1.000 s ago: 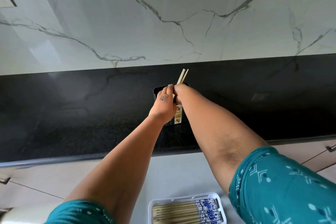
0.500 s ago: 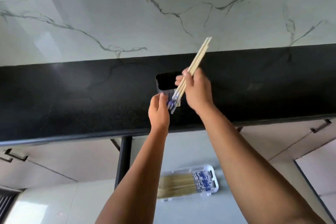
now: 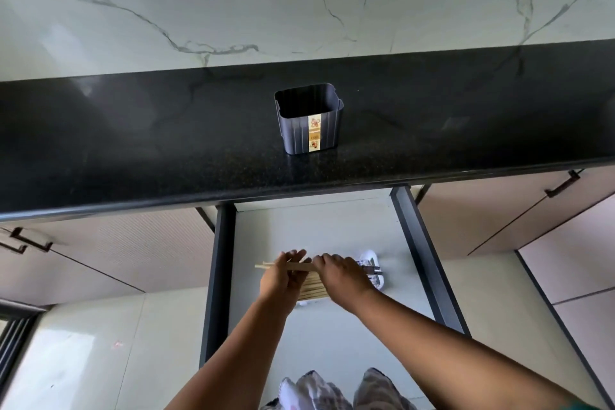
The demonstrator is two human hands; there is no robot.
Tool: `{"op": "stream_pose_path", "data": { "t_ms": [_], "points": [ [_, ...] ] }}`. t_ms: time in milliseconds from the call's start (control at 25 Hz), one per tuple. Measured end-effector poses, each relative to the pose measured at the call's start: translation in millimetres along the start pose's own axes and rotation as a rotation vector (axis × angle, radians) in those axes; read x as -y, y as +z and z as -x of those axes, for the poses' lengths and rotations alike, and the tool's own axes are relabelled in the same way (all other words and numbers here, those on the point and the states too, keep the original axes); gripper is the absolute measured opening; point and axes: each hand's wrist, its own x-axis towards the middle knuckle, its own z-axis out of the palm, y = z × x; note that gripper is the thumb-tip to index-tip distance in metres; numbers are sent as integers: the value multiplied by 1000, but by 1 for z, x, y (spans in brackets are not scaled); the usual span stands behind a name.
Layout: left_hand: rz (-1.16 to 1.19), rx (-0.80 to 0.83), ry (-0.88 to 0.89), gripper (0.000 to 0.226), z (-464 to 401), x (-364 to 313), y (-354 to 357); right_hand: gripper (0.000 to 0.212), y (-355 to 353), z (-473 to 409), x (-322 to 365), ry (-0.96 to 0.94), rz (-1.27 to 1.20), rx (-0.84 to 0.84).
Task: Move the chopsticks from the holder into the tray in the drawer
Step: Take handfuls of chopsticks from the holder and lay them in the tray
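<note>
**Head view: last chopsticks going down into the tray**

Head view, L to R. The left hand (image 3: pixel 281 278) is over the tray's left end, palm partly open, fingers cupped under the chopsticks (image 3: pixel 286 266), which lie level w/ their plain tips poking out past it to the left. The right hand (image 3: pixel 342 276) is palm-down, fingers curled over the other end of the same pair, wrist bent low into the drawer (image 3: pixel 429 263). Both forearms reach forward and down, nearly parallel.

To do it well, probably: keep the pair level and parallel w/ the sticks already lying in the tray (image 3: pixel 372 258), patterned ends to the right like the rest, lower until touching, then let go w/ both hands together so nothing rolls.

The holder (image 3: pixel 311 130) stands upright on the black counter (image 3: pixel 133 150), well apart; it looks empty, so this is likely the final pair.
</note>
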Motion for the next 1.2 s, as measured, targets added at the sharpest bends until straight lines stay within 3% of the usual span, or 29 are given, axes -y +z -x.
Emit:
{"op": "stream_pose_path", "data": {
  "t_ms": [160, 280, 320, 440, 520, 600, 680, 880, 1120, 1200],
  "points": [
    [62, 9, -125, 32, -16, -3, -28, 38, 24, 9, -41, 65, 51, 82],
    [22, -33, -135, 18, -23, -6, -35, 38, 31, 4, -56, 57, -15, 108],
    [-15, -93, -78, 9, -24, -5, -35, 38, 34, 2, -59, 52, -20, 120],
    [-39, -404, 201, 39, -36, -4, -39, 39, 45, 1, -67, 100, 50, 146],
    [-35, -375, 161, 33, -39, -1, -38, 38, 47, -3, -66, 123, 73, 155],
    [-225, -339, 86, 15, -41, 12, -36, 39, 49, -11, -57, 83, 75, 167],
    [-496, -309, 114, 11, -40, 26, -32, 41, 51, -22, -48, 57, 62, 182],
    [-1333, -292, 570, 27, -41, 25, -48, 43, 64, -30, -44, 50, 50, 250],
    [-1522, -74, 556, 24, -41, 23, -69, 42, 68, -39, -41, 65, 1, 249],
    [-1589, -80, 625, 26, -37, 29, -71, 44, 68, -40, -42, 41, -11, 223]
  ]
}}
